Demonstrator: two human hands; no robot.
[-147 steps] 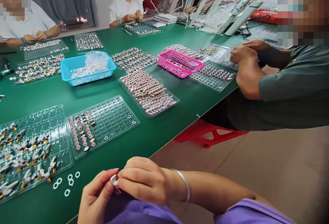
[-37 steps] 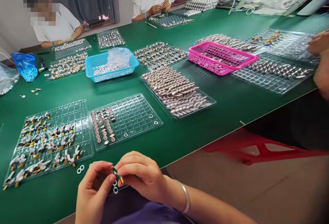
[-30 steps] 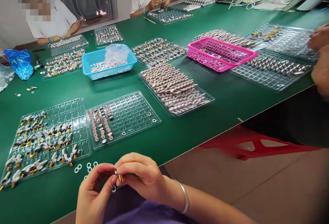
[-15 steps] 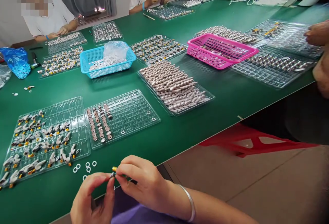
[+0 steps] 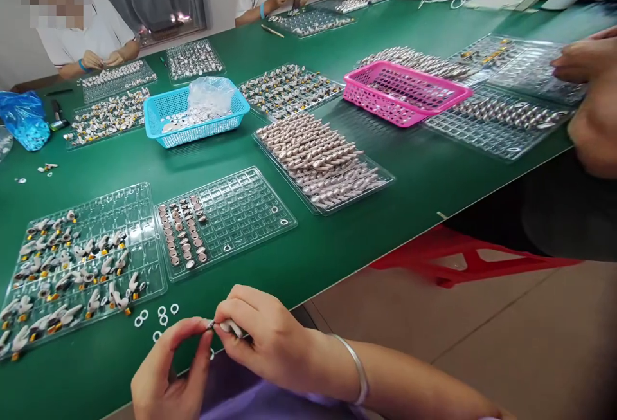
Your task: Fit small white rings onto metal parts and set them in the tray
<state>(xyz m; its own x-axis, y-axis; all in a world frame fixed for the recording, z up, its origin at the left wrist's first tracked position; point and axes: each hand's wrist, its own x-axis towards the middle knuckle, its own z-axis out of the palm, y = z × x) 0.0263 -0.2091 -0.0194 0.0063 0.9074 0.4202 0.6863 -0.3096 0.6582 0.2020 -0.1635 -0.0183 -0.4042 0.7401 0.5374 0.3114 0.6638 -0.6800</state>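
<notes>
My right hand (image 5: 270, 336) is closed around a white earbud housing (image 5: 234, 328), whose stem shows between the fingers. Thumb and forefinger of my left hand (image 5: 166, 368) pinch a tiny dark-and-silver part (image 5: 210, 325) right against my right fingertips; its exact kind is too small to tell. Both hands meet over the table's front edge. Several white rings (image 5: 162, 310) lie loose just beyond my left hand. Past them, a clear tray (image 5: 137, 208) carries white earbud housings with yellow tabs. Beside it, another clear tray (image 5: 241, 201) holds rows of small round brownish parts.
A tray of stacked beige stemmed pieces (image 5: 313, 150) stands mid-table. Behind are a blue basket (image 5: 193, 134) with white rings and a bag, and a pink basket (image 5: 376, 101). Co-workers' hands (image 5: 590, 92) work at the right and far side. A red stool (image 5: 448, 253) is below the edge.
The piece in my right hand has been turned: its yellow tab showed above the fingers before, and now the white stem shows. The view has shifted slightly.
</notes>
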